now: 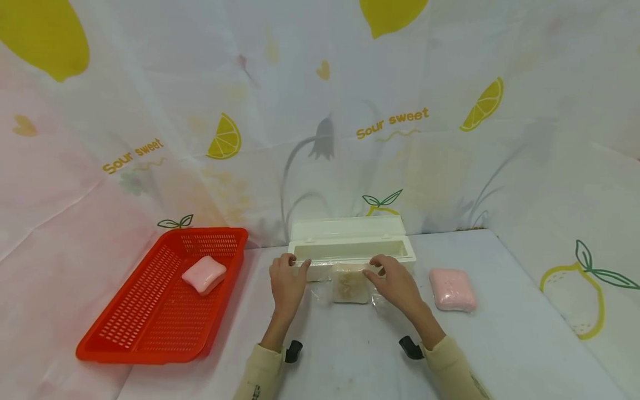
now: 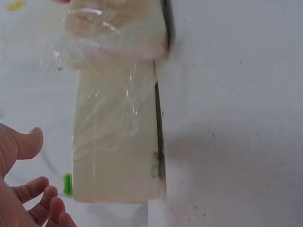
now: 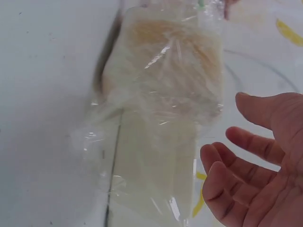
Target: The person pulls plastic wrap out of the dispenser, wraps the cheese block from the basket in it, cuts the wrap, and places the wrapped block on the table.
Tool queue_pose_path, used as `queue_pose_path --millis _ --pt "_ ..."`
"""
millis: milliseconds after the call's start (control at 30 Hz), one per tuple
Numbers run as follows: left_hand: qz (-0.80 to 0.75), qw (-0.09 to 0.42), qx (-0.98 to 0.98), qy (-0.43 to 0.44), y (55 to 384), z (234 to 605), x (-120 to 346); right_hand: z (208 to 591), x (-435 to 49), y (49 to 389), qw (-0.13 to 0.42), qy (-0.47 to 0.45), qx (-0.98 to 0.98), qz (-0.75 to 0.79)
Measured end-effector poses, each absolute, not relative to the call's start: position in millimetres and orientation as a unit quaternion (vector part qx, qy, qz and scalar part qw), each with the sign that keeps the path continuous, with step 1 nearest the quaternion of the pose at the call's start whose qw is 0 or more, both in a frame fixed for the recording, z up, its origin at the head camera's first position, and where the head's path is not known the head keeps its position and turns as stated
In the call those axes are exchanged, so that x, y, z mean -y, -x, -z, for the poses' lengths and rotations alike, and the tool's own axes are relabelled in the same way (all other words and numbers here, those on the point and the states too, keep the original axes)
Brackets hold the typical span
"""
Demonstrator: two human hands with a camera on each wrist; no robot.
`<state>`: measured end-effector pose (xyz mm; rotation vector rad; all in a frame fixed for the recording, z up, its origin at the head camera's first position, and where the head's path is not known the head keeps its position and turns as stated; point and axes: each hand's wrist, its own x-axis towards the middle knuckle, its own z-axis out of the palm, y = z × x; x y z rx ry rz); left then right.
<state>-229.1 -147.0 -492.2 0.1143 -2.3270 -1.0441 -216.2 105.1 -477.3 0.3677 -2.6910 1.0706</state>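
A long white lidded box [image 1: 320, 272] stands at the back of the table with its lid raised. In front of it is a pale square block with a brownish patch [image 1: 350, 284], loosely covered in clear plastic film [image 2: 109, 104]. My left hand [image 1: 288, 282] is at the box's left end, thumb and fingers apart with nothing between them. Beside the block's upper right, my right hand [image 1: 396, 280] has loosely bent fingers; in the right wrist view these fingers [image 3: 222, 182] hold nothing. What the block is, I cannot tell.
On the left is a red perforated plastic basket [image 1: 170, 328] holding a pink pillow-shaped piece [image 1: 204, 274]. A similar pink piece [image 1: 453, 290], apparently wrapped, lies right of the box. Behind the table hangs a lemon-printed cloth [image 1: 320, 111]. A small green part [image 2: 67, 184] shows on the box.
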Motion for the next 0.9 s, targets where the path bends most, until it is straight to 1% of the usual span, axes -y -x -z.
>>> queue_pose_path --millis 67,233,333,500,633,767,900 --pt "0.413 0.288 0.861 -0.066 233 493 157 474 -106 213 0.114 -0.12 0.916 -0.365" --pt "0.45 0.227 0.861 -0.072 241 499 173 467 -104 206 0.127 -0.132 0.904 -0.385" --pt "0.452 0.207 0.865 -0.067 244 503 177 466 -102 203 0.133 -0.147 0.899 -0.392" --pt "0.456 0.214 0.862 -0.061 247 512 180 466 -99 203 0.141 -0.162 0.895 -0.391" --pt "0.497 0.212 0.839 -0.06 250 516 182 463 -94 205 0.143 -0.173 0.891 -0.394" --pt "0.528 0.202 0.822 -0.061 251 516 184 458 -83 212 0.141 -0.192 0.885 -0.401" --pt "0.531 0.196 0.822 -0.061 252 516 187 453 -64 226 0.127 -0.218 0.878 -0.407"
